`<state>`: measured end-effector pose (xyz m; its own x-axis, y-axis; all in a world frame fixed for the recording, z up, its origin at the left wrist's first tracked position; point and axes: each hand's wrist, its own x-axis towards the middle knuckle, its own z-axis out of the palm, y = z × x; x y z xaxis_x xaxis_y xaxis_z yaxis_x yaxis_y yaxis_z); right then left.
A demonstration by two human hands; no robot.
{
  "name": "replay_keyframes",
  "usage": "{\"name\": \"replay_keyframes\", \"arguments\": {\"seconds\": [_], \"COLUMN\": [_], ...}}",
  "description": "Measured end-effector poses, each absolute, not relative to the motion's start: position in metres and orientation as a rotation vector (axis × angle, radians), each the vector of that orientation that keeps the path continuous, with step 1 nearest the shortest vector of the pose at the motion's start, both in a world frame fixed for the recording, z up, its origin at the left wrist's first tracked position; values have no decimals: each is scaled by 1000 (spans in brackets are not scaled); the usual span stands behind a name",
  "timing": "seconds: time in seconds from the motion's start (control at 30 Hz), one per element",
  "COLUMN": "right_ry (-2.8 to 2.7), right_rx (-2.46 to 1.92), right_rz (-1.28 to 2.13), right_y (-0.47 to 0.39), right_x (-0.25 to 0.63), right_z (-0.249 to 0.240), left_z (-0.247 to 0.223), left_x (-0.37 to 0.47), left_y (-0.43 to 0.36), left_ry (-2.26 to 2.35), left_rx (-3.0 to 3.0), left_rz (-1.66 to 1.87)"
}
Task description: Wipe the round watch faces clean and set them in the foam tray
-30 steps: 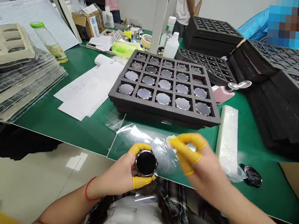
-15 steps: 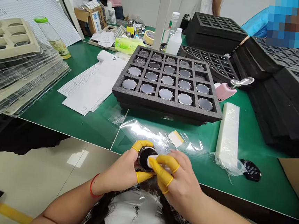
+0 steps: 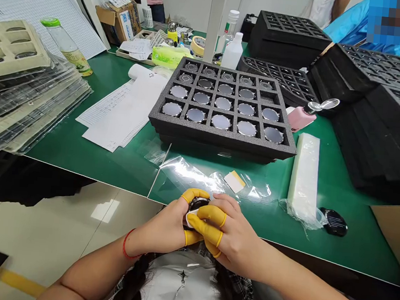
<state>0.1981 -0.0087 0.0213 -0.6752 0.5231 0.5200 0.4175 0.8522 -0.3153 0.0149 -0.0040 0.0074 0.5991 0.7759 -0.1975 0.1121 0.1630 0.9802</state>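
Observation:
Yellow finger cots cover several of my fingertips. My left hand (image 3: 174,220) grips a round black watch head (image 3: 199,203) by its rim, close to the table's front edge. My right hand (image 3: 226,227) pinches a small white wiping cloth (image 3: 191,218) and presses it on the watch's dark face, hiding much of it. Beyond my hands, a black foam tray (image 3: 222,138) holds rows of round watch heads with pale faces; one compartment at its right side has no watch in it.
Clear plastic film (image 3: 184,172) and a small white-and-yellow card (image 3: 234,181) lie before the tray. To the right are a wrapped white block (image 3: 304,173), a black oval object (image 3: 334,222) and a pink bottle (image 3: 301,117). Stacked plastic trays (image 3: 32,107) fill the left; a person in blue (image 3: 351,25) is behind.
My right hand has moved left across the watch face with the white cloth, covering more of it. My left hand still holds the watch, which appears more tilted.

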Motion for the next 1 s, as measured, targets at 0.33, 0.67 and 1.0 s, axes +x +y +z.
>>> {"name": "replay_keyframes", "arguments": {"seconds": [0.33, 0.67, 1.0], "right_ry": [-2483, -2492, -2516], "right_rx": [-593, -642, -755], "right_rz": [386, 255, 83], "right_y": [-5, -7, -13], "right_x": [228, 235, 208], "right_z": [23, 21, 17], "left_z": [10, 14, 9], "left_x": [13, 14, 18], "left_y": [-3, -1, -1], "left_ry": [833, 875, 870], "left_rx": [1169, 1161, 1386], "left_rz": [507, 524, 477]}}
